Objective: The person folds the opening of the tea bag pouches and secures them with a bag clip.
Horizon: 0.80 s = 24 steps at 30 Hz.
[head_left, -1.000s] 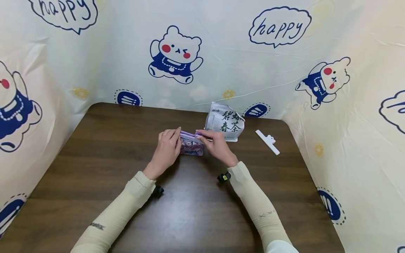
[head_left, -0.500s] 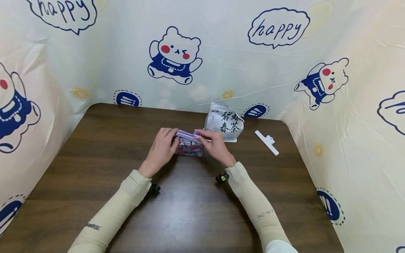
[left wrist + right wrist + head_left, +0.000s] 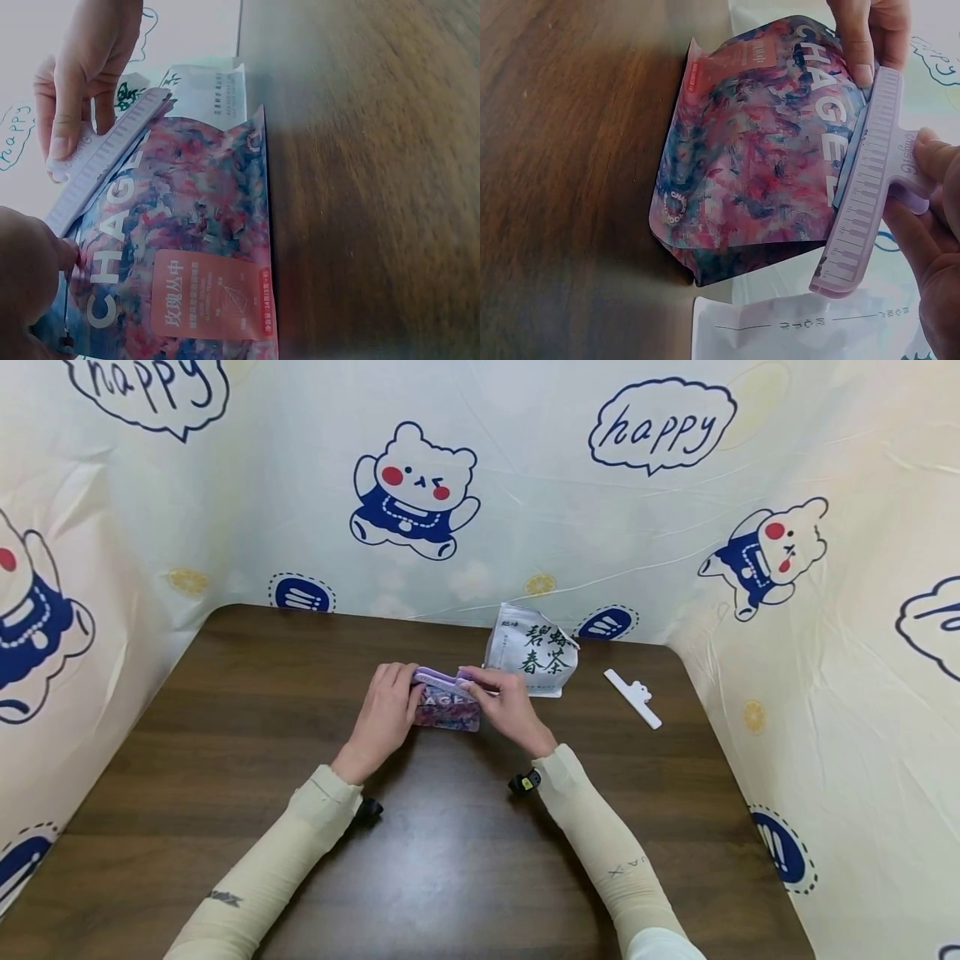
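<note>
A pouch (image 3: pixel 447 717) with a blue and pink painterly print and white lettering stands on the table between my hands. A lilac sealing clip (image 3: pixel 862 187) with a printed scale lies along its top edge. My right hand (image 3: pixel 513 706) pinches the clip's handle tabs between thumb and fingers. At the other top corner, my left hand (image 3: pixel 378 714) pinches the pouch's upper edge, thumb on the near face, seen close in the left wrist view beside the lettered front (image 3: pixel 112 240). How tightly the clip's bars press on the pouch, I cannot tell.
A crumpled white bag (image 3: pixel 532 652) with dark green characters stands just behind my right hand. Farther right, a white sealing clip (image 3: pixel 633 698) lies on the brown wooden table (image 3: pixel 247 718). Patterned cloth (image 3: pixel 525 510) encloses the back and sides.
My left hand has slid a little left along the pouch's top, exposing more of the clip and lettering. My right hand keeps its grip on the clip, with only a slight shift left.
</note>
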Each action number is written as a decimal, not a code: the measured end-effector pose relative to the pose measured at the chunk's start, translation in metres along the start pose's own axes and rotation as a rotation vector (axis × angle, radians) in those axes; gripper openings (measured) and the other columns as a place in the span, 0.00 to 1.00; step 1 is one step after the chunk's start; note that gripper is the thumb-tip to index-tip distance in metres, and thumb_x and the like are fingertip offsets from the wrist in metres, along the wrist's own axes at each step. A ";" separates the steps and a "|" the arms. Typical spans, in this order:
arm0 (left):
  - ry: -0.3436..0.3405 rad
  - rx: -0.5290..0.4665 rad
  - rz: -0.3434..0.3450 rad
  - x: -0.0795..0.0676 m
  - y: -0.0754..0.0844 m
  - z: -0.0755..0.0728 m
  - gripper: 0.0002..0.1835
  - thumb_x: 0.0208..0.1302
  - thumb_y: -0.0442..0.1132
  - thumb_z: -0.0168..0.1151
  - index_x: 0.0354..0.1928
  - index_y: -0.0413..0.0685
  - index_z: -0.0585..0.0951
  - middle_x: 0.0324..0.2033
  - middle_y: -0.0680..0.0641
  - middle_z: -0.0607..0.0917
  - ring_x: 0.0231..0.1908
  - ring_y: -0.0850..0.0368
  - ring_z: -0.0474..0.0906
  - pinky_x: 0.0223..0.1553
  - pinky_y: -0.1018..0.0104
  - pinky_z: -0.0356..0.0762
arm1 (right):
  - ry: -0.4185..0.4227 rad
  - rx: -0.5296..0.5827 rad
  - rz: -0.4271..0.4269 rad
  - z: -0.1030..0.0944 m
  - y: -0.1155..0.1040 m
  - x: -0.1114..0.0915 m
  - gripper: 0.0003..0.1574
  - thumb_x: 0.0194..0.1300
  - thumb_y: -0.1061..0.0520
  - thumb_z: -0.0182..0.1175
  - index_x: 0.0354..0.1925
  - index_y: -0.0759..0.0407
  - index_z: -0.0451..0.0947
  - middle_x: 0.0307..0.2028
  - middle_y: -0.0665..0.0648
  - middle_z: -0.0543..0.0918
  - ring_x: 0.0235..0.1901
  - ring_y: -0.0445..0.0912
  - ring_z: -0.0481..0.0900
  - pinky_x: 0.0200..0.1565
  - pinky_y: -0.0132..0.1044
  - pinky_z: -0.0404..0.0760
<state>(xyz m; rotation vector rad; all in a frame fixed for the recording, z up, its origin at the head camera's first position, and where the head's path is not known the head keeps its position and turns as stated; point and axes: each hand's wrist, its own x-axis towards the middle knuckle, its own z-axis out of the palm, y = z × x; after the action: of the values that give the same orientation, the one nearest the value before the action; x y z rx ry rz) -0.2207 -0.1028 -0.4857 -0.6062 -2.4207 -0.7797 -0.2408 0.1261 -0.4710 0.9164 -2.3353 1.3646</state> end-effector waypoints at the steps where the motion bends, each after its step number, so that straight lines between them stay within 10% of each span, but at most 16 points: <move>1: 0.001 -0.001 -0.002 0.000 0.000 0.000 0.15 0.72 0.34 0.62 0.54 0.31 0.77 0.45 0.35 0.81 0.48 0.40 0.73 0.55 0.48 0.72 | 0.000 0.002 0.003 0.000 -0.001 0.000 0.16 0.70 0.60 0.64 0.54 0.62 0.86 0.48 0.60 0.89 0.45 0.47 0.88 0.47 0.36 0.85; 24: -0.053 -0.021 -0.066 0.000 0.003 0.000 0.18 0.74 0.34 0.59 0.60 0.31 0.73 0.49 0.35 0.81 0.51 0.41 0.71 0.56 0.49 0.72 | 0.088 0.032 0.021 0.012 0.001 -0.001 0.15 0.67 0.64 0.66 0.52 0.66 0.86 0.46 0.63 0.89 0.43 0.52 0.89 0.44 0.44 0.86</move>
<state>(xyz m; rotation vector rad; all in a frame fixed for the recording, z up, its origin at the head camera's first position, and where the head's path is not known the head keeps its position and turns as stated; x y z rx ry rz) -0.2194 -0.1002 -0.4847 -0.5643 -2.4953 -0.8266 -0.2393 0.1167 -0.4783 0.8251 -2.2702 1.4246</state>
